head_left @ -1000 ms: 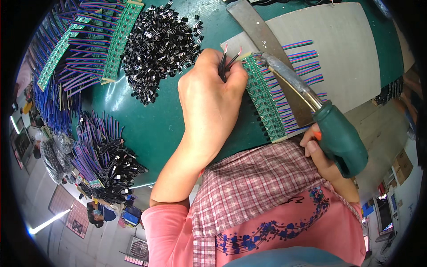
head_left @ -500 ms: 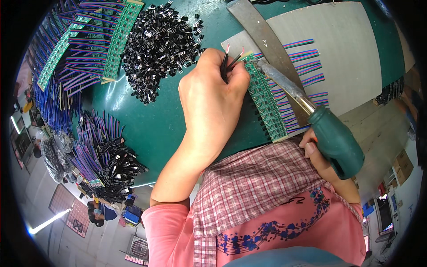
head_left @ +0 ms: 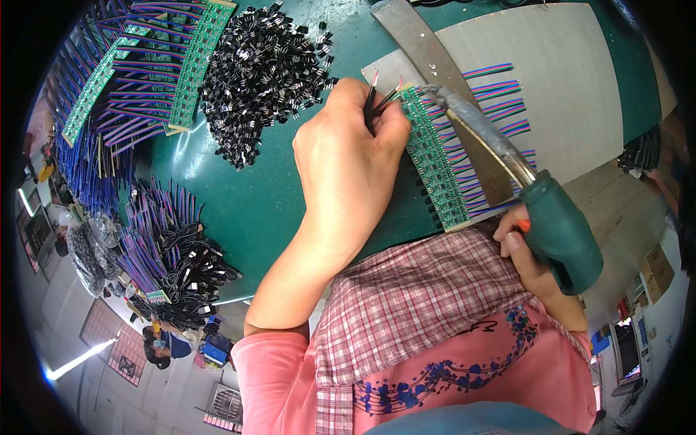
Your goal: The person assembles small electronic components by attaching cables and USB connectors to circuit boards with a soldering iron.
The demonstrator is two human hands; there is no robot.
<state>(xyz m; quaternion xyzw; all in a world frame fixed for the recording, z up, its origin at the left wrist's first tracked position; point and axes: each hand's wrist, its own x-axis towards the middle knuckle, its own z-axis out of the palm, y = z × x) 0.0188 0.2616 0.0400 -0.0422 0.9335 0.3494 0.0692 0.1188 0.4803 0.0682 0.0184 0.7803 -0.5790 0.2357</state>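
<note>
My left hand (head_left: 348,145) is closed in a pinch on a short black cable (head_left: 370,109), whose two thin stripped ends point up and away. Just right of those fingers lies a long green circuit board (head_left: 438,163), with coloured wires along its right side and black ends along its left. My right hand (head_left: 516,239) is curled at the green handle of a soldering iron (head_left: 562,232), which hides part of the hand. The iron's grey shaft reaches up-left, its tip close to the board's far end.
A metal bar (head_left: 442,65) lies over the wires on a grey plate (head_left: 558,80). A heap of small black connectors (head_left: 254,80) sits on the green table (head_left: 254,210). Wired boards (head_left: 196,65) are stacked far left, with bundled black cables (head_left: 192,272) nearer. Another person (head_left: 163,346) is in the background.
The soldering iron has shifted right, its tip sliding off the board's end toward the metal bar. My left hand, still pinching the black cable, has moved very slightly right.
</note>
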